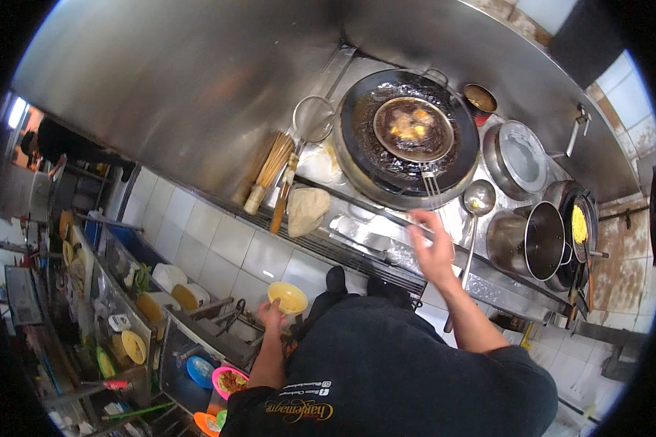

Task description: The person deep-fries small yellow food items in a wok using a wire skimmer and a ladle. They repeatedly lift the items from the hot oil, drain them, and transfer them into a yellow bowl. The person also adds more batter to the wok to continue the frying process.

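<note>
My left hand (273,314) grips the rim of a yellow bowl (287,297), low beside the stove. My right hand (432,246) is raised over the stove's front edge, fingers spread, near the wire handle of a round mesh strainer (414,130). Whether it touches that handle cannot be told. The strainer rests in a large black wok (361,114) of dark oil, with golden pieces of food (408,124) bubbling inside it. A steel ladle (479,198) lies right of the wok. Another mesh skimmer (312,119) lies to its left.
A bamboo brush (268,172) and a crumpled cloth (308,211) lie at the stove's left. Steel pots (507,240), a lidded pan (522,155) and a small can (479,98) stand at the right. Behind on the left are food containers (152,307) and a pink plate (230,381). Another person (60,139) is far left.
</note>
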`<action>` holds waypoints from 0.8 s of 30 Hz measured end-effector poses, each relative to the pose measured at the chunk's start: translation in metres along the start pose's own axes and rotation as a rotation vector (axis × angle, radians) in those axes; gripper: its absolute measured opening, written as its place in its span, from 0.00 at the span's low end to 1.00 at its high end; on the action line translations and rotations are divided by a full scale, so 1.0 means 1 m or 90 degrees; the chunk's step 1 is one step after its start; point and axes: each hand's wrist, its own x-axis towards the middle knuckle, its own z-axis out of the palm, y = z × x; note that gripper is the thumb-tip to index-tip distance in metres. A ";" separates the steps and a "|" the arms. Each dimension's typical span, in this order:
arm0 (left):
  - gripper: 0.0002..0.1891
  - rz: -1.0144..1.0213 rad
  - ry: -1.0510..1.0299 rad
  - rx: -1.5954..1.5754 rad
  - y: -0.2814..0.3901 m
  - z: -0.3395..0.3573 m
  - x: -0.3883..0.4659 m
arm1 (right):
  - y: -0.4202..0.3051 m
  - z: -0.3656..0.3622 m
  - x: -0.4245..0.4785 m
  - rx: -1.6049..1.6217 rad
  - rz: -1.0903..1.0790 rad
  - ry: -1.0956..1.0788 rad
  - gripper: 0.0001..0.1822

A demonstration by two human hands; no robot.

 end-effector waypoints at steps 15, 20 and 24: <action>0.13 -0.003 -0.065 -0.334 -0.067 -0.040 0.002 | 0.043 0.407 0.092 -0.104 0.431 -0.175 0.35; 0.13 0.031 -0.009 -0.305 -0.111 -0.055 0.019 | -0.029 0.329 0.081 0.341 0.434 -0.068 0.15; 0.13 -0.016 -0.067 0.104 -0.031 -0.046 -0.010 | -0.019 0.247 0.073 0.664 0.395 -0.111 0.18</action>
